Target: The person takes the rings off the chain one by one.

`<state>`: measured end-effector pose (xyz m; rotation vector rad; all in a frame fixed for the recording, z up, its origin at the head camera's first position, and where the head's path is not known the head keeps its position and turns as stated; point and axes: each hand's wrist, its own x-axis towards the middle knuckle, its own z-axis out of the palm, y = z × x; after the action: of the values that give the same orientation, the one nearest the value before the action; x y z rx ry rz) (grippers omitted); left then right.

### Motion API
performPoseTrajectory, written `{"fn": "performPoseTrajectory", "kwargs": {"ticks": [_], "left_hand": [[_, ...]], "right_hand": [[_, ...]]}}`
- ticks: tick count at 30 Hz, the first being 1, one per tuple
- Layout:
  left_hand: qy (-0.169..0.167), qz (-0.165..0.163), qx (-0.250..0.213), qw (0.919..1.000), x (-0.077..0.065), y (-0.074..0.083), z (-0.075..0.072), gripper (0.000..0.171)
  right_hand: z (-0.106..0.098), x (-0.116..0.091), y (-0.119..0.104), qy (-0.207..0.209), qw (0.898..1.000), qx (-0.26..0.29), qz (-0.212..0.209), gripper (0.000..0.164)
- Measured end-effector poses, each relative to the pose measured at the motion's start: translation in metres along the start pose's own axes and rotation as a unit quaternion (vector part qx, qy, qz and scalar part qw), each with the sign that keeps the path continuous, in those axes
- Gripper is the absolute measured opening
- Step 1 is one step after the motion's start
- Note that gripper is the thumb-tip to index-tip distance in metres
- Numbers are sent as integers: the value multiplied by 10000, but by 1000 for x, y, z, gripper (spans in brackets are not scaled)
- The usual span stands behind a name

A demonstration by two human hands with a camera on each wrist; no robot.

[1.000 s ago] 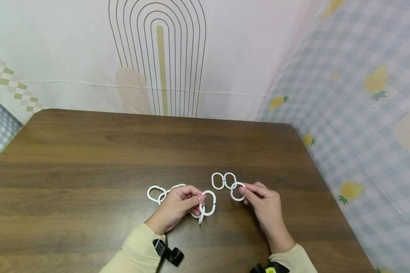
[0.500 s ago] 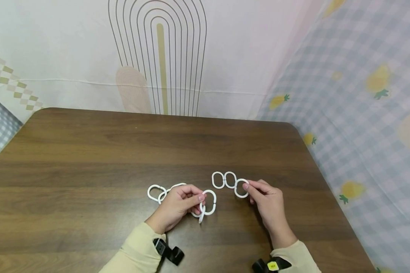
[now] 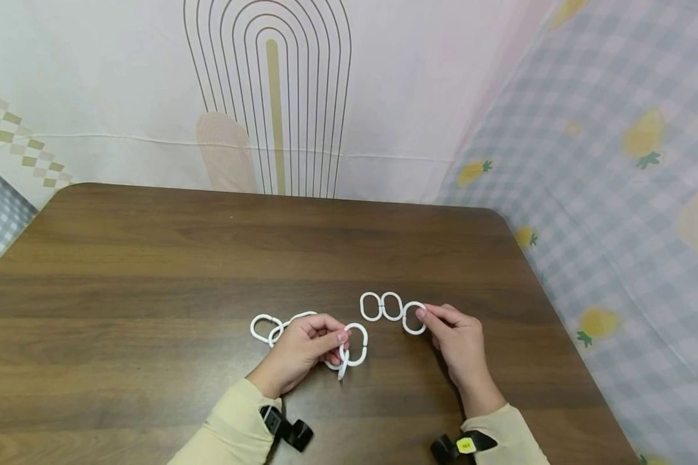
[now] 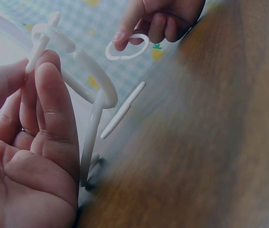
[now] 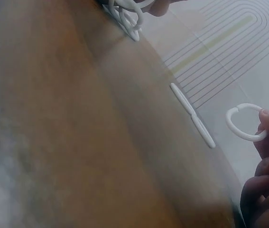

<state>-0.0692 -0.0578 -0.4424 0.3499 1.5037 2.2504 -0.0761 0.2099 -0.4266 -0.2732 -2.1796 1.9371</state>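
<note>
My left hand pinches a chain of white plastic links between thumb and fingertips. Part of that chain trails out to the left behind the hand, ending in a link on the table. To the right, my right hand pinches a single white link at its edge with thumb and forefinger. A small gap shows in this link's ring in the right wrist view. Two loose white links lie flat side by side on the table, just left of the pinched one. My left palm hides some of the chain.
The brown wooden table has rounded far corners. A white patterned cloth hangs behind it, and a blue checked cloth with pineapples runs along the right side. Black wrist cameras sit on both sleeves.
My right hand has moved right and slightly away from me with its link, which earlier overlapped the nearer loose link and now sits beside it. The left hand stays in place.
</note>
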Motion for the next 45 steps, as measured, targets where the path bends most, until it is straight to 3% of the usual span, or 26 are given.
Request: {"fn": "performPoseTrajectory", "kwargs": {"ticks": [13,23,45], "left_hand": [[-12,-44,-58,10000,0,1,0,34],[-51,-50,-18,10000,0,1,-1,34],[-83,-27,56,9999,0,-1,-1,33]], "right_hand": [[-7,12,2,-316,9986,-101,418,28],[-11,19,4,-526,9966,15,633,5],[-16,34,6,-533,9964,-79,654,2]]}}
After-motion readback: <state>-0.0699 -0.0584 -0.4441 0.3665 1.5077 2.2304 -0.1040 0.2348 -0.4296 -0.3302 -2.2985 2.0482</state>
